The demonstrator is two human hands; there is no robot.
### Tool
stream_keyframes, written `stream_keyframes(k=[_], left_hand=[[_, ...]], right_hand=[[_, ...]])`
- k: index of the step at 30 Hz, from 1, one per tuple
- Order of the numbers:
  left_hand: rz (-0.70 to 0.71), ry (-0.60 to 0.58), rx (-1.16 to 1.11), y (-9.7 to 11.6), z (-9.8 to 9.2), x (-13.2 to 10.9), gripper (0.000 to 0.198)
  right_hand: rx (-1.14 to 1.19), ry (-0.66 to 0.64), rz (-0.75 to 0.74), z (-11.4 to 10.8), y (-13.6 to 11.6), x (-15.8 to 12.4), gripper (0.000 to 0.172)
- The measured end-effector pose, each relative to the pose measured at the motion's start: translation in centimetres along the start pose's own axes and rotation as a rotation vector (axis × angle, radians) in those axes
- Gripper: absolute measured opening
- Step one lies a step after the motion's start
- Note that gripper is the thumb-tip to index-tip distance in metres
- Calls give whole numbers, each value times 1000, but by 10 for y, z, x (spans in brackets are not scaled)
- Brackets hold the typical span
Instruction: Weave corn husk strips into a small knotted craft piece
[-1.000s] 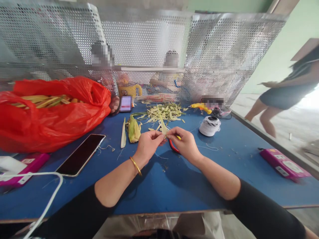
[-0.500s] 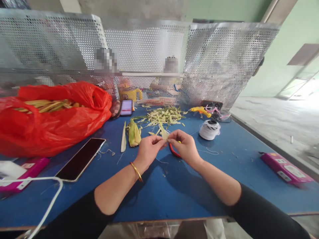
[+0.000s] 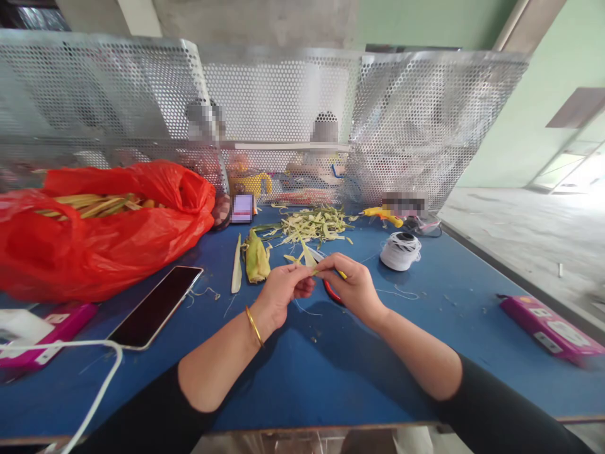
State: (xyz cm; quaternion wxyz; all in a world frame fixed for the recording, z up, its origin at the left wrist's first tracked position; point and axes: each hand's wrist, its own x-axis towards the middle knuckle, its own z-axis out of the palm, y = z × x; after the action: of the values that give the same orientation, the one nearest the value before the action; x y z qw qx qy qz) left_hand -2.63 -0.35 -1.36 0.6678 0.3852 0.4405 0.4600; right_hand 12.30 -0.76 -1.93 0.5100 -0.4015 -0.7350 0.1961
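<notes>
My left hand (image 3: 288, 287) and my right hand (image 3: 347, 280) meet over the middle of the blue table, fingertips pinched together. Between them they grip a pale green corn husk leaf (image 3: 309, 255), whose pointed end sticks up away from me. Under my right hand lie scissors with red handles (image 3: 332, 291), partly hidden by the fingers. Left of my hands a bundle of folded husk (image 3: 257, 257) rests on the table, with a single husk strip (image 3: 237, 265) beside it. A heap of husk scraps (image 3: 316, 224) is spread just beyond my hands.
A red plastic bag (image 3: 113, 246) of husks fills the left, with a phone (image 3: 155, 306) before it. On the right are a spool of white string (image 3: 400, 251), a yellow glue gun (image 3: 382, 215) and a magenta power strip (image 3: 551, 325). A perforated metal screen (image 3: 283, 101) stands behind; people sit beyond it.
My left fingers have curled in under the leaf and my right fingers have shifted their pinch on its lower end. The whole view has moved slightly.
</notes>
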Motion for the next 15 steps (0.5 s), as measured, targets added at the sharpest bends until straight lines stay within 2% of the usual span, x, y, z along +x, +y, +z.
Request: stream_keyframes(k=[6, 10, 15], left_hand=[[-22, -2, -22, 1, 1, -2, 15], [71, 52, 27, 1, 4, -3, 13], [202, 58, 142, -2, 6, -1, 8]], right_hand=[[-66, -18, -9, -1, -1, 0, 12], [-83, -26, 17, -1, -2, 0, 13], [-52, 9, 146, 1, -2, 0, 10]])
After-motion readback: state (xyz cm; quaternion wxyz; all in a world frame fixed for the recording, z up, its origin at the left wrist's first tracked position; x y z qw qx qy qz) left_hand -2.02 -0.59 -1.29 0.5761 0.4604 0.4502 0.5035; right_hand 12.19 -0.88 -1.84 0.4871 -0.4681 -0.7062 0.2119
